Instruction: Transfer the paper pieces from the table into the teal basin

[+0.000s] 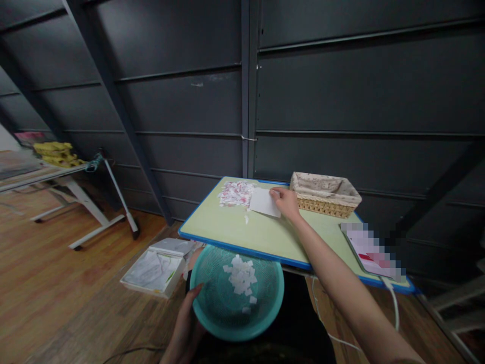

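The right hand (286,202) is pinching the white card (262,201) by its right end, the card stretching leftward beside the scrap heap (235,193) on the table (223,230), while the left hand (190,314) is gripping the teal basket's (212,299) rim.

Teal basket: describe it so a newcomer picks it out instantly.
Find the blue-edged pale green table. At its near side, the left hand holds the teal basket by its rim, small white pieces inside. It is round and mesh-walled, unlike the rectangular wicker basket on the table.
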Demonstrator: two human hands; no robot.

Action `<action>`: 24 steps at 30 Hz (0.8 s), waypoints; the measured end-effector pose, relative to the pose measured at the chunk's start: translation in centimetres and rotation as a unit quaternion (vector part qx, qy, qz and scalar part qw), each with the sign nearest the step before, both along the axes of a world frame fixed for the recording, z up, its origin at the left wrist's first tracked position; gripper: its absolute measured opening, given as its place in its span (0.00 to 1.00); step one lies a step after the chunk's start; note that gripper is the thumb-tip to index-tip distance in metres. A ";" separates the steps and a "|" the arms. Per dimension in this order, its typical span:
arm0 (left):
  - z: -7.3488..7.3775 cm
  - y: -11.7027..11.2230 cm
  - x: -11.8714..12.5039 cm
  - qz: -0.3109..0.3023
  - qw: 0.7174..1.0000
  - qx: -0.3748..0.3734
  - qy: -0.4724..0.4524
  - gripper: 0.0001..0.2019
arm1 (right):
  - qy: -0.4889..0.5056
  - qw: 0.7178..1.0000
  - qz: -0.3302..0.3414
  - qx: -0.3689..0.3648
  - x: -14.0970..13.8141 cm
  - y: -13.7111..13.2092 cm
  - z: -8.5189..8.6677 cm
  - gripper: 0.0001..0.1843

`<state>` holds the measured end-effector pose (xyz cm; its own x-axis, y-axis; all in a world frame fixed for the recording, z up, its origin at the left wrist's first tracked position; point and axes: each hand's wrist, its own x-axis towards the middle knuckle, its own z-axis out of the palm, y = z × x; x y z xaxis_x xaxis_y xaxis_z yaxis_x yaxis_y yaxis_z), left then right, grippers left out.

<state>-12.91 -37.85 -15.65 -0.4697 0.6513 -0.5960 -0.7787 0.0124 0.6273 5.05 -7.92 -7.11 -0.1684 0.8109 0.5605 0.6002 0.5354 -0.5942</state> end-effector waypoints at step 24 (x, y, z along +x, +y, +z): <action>0.3 0.2 0.1 0.014 0.999 -0.041 0.003 0.31 | 0.024 0.990 0.126 -0.065 0.6 -0.1 1.1 0.14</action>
